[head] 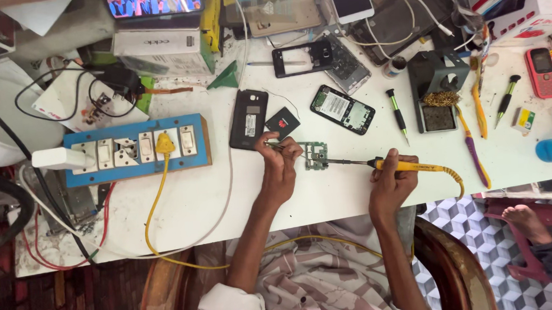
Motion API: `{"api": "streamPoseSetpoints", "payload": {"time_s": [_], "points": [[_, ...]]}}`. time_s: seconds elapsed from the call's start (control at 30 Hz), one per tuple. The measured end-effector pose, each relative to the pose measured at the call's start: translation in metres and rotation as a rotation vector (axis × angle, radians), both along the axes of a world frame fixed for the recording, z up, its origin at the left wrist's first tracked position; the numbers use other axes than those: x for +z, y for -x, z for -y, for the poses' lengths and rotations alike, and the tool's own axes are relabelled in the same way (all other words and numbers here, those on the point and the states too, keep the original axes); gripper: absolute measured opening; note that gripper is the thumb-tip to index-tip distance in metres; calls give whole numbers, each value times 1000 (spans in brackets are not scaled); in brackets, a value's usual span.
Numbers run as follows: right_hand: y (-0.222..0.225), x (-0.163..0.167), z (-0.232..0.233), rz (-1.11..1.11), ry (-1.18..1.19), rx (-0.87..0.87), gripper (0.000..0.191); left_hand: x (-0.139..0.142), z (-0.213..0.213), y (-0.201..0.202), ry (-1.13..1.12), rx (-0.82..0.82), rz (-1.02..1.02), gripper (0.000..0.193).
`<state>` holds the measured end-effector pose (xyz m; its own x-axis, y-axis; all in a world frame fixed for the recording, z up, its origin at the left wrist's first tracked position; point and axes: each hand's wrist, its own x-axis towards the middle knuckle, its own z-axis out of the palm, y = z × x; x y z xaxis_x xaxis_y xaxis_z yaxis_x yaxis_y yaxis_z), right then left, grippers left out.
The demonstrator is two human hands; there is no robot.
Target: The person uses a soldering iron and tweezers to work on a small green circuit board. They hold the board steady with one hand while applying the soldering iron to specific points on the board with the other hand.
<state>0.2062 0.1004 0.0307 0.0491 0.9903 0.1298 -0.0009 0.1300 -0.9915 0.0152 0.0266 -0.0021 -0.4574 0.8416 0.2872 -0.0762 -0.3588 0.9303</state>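
Observation:
My right hand grips a yellow-handled soldering iron, its metal tip reaching left to a small green circuit board lying on the white table. Beside the board's left edge, my left hand pinches a thin pair of tweezers pointed toward the board. The iron's yellow cord runs off the table edge to the right.
A blue power strip with a yellow plug lies at left. Behind the board are a black phone back, an opened phone, a soldering stand, screwdrivers, boxes and cables. Another person's foot shows at lower right.

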Motion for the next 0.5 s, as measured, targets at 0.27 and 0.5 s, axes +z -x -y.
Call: {"api": "streamPoseSetpoints", "payload": {"time_s": [0.27, 0.5], "points": [[-2, -2, -1, -107, 23, -67, 29, 4, 2, -2, -15, 56, -98, 23], [0, 1, 2, -35, -25, -62, 25, 5, -1, 0, -48, 84, -144, 21]]}}
